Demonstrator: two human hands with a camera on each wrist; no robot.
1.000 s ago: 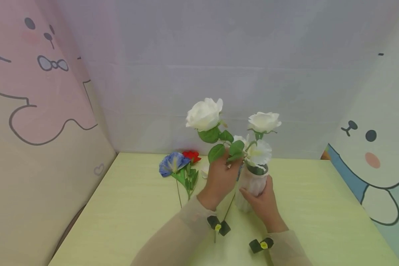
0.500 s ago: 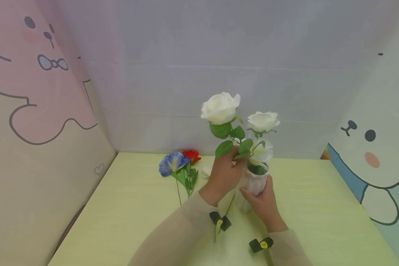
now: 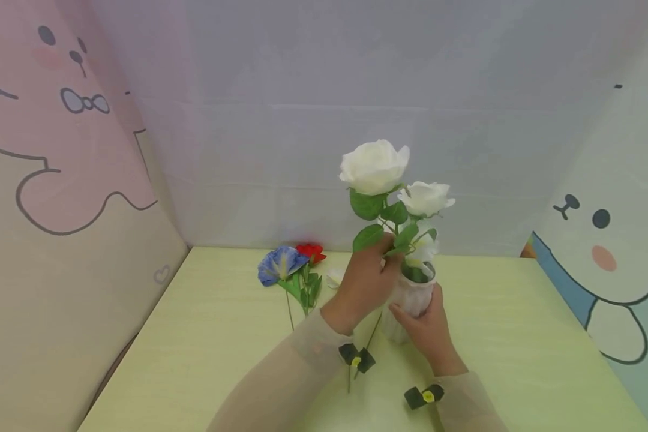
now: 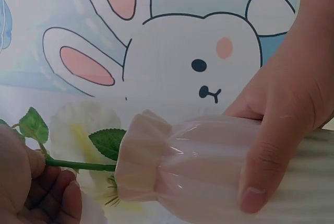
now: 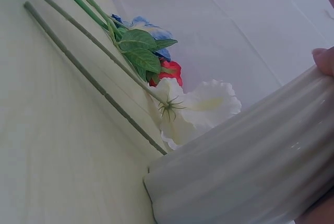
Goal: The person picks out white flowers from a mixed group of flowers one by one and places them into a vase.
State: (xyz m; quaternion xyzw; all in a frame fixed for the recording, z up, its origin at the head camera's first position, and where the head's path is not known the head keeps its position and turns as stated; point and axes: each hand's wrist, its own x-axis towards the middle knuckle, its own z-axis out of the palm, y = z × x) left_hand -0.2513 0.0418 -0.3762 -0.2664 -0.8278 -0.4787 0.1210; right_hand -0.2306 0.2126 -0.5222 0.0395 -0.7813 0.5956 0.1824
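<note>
My left hand (image 3: 364,285) pinches the green stem (image 4: 86,166) of a large white rose (image 3: 375,168), just above the vase's mouth. In the left wrist view that stem runs up to the ruffled rim of the white vase (image 4: 209,164). My right hand (image 3: 429,333) grips the side of the fluted vase, thumb toward the left. A second white rose (image 3: 425,201) and a white ruffled flower (image 3: 423,249) stand in the vase. The left hand partly covers the vase in the head view.
Left of the vase lie a blue flower (image 3: 282,266) and a red flower (image 3: 311,253) with green leaves. Another white flower (image 5: 203,104) and loose stems lie beside the vase's base. Printed cloth walls enclose the table (image 3: 210,348) at the back and sides.
My left hand has moved right toward the vase's mouth, and the rose it holds has swung right and more upright. The right hand and vase have stayed nearly still.
</note>
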